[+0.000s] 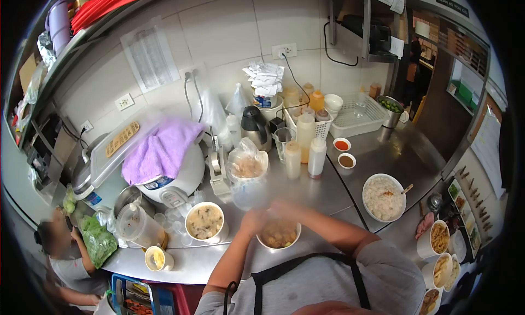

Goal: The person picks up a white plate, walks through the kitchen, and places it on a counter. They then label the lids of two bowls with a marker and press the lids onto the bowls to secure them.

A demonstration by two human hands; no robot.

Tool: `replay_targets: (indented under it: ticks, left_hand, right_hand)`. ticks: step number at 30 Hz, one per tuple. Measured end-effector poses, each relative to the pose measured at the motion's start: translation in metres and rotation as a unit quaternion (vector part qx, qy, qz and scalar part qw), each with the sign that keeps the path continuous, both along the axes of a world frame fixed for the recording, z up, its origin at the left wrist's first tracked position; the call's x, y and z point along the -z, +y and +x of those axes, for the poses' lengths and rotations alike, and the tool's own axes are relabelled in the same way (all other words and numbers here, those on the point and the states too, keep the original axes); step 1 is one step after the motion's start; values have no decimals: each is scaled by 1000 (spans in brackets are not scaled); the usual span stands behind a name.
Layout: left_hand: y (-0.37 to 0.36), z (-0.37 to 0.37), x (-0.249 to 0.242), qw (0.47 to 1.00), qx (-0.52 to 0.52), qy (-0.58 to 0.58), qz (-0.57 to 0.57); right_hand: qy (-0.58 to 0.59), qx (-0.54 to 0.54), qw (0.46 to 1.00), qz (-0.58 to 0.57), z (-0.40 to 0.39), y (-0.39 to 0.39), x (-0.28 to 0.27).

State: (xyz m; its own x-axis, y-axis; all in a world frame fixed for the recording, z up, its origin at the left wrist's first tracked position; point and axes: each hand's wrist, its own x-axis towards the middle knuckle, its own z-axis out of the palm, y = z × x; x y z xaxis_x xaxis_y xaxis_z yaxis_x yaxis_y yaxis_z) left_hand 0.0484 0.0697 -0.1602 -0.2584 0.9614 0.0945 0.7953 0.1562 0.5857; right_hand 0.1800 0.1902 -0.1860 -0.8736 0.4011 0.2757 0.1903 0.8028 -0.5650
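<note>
Both my hands are over the far rim of a white bowl (279, 235) of brownish food in chunks, on the steel counter (191, 260). My left hand (254, 222) is at the rim's left side, my right hand (284, 210) at its far side, close to the other. Their fingers are smeared and partly hidden, so I cannot make out what they hold. Left of them stands a white tub (205, 222) of pale soup with dark pieces. Just beyond is a bowl lined with a clear bag (248, 164), holding light brown food.
Squeeze bottles (316, 157) and two sauce cups (342, 145) stand beyond my hands. A rice bowl (384, 197) is at the right, with several food tubs (433, 239) past it. A rice cooker (175, 178) bears a purple towel (161, 151). Another person (65, 249) is at the far left.
</note>
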Motion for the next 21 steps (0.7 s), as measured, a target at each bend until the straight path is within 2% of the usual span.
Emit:
replay_targets:
  ticks: [3, 7, 10, 14, 16, 17, 20, 21]
  left_hand:
    - [-2, 2, 7, 999, -29, -14, -5]
    - [-8, 10, 18, 998, -61, -29, 12]
    - [-9, 17, 17, 997, -56, -44, 23]
    - [-9, 23, 16, 992, -75, -79, 59]
    - [-12, 24, 19, 994, -78, -47, 63]
    - [-14, 25, 22, 994, -79, -32, 65]
    - [-17, 23, 36, 992, -57, -111, 24]
    - [-18, 21, 37, 979, -46, -198, -21]
  right_hand:
    - [-64, 26, 998, -17, 10, 8, 10]
    - [-131, 31, 991, -8, 21, 8, -15]
    - [-33, -40, 999, 15, 2, -4, -28]
    - [-97, -48, 993, 41, -17, -6, 2]
    - [-106, -32, 990, 85, -12, 3, 22]
    - [-135, -17, 987, 86, -5, 1, 13]
    - [-192, 5, 977, 90, 18, -6, -26]
    - [-190, -3, 977, 92, 24, -12, -40]
